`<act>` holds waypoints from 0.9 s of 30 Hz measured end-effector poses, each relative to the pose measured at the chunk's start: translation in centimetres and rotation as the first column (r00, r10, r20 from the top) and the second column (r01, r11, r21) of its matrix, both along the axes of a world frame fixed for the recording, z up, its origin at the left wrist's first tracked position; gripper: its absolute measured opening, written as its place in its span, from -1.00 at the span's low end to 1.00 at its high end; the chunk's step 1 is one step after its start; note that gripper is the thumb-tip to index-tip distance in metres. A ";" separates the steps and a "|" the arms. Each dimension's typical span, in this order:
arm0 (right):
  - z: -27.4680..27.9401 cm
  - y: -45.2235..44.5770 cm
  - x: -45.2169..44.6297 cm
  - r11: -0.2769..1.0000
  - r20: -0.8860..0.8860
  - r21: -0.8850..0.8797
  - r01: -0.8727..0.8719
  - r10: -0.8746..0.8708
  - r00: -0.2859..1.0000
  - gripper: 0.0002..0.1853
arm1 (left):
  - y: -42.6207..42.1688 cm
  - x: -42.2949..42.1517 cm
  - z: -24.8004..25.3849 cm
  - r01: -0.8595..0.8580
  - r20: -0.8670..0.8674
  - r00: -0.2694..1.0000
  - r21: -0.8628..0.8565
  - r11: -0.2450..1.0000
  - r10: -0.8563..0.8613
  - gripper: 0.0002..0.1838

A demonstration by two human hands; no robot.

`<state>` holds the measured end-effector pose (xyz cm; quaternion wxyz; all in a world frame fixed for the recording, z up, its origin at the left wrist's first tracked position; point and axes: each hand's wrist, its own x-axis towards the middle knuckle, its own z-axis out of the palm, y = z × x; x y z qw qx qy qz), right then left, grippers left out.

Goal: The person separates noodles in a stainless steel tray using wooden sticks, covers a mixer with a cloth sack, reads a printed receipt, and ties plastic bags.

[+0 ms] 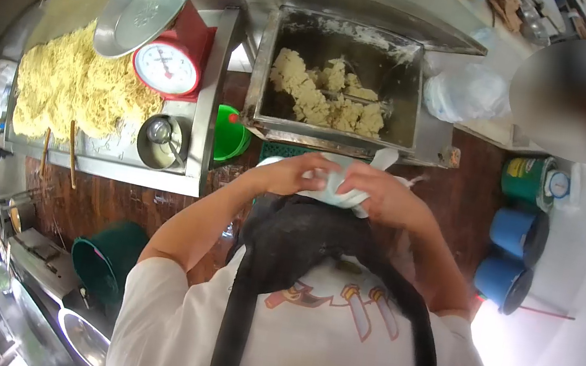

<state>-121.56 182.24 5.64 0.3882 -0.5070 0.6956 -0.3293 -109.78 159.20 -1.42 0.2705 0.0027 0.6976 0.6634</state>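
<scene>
In front of my waist, both hands are closed on a thin, crumpled white sheet (342, 191); whether it is cloth or plastic I cannot tell. My left hand (293, 173) pinches its left side with bent fingers. On the other side my right hand (386, 196) grips it, and a loose end sticks up above the knuckles. A black apron (308, 232) hangs just below the hands. Beyond them stands a metal mixing trough (261, 73) with its lid raised, holding crumbly pale dough (315, 97).
Left is a steel table (177, 183) with yellow noodles (76, 88), a red scale (173, 62), a pot (151, 151) and wooden sticks (73, 154). Green buckets (231, 138) (106, 256) and blue drums (516, 236) stand on the floor. A plastic bag (467, 92) lies right of the trough.
</scene>
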 end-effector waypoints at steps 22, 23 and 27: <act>-4.0 1.3 -6.2 0.989 -0.010 0.146 0.030 -0.029 1.000 -0.63 | -0.1 -6.5 4.8 0.004 -0.197 0.979 -0.185 0.983 -0.041 -0.81; -4.1 1.5 -6.4 0.997 -0.026 0.044 0.055 -0.054 0.998 -0.64 | 0.2 -6.4 5.1 -0.036 -0.259 0.966 -0.184 0.982 -0.014 -0.81; -2.2 0.9 -6.7 0.955 -0.266 -0.291 0.063 -0.144 0.953 -0.67 | 0.5 -7.3 5.6 -0.008 -0.258 0.963 -0.329 0.944 -0.082 -0.75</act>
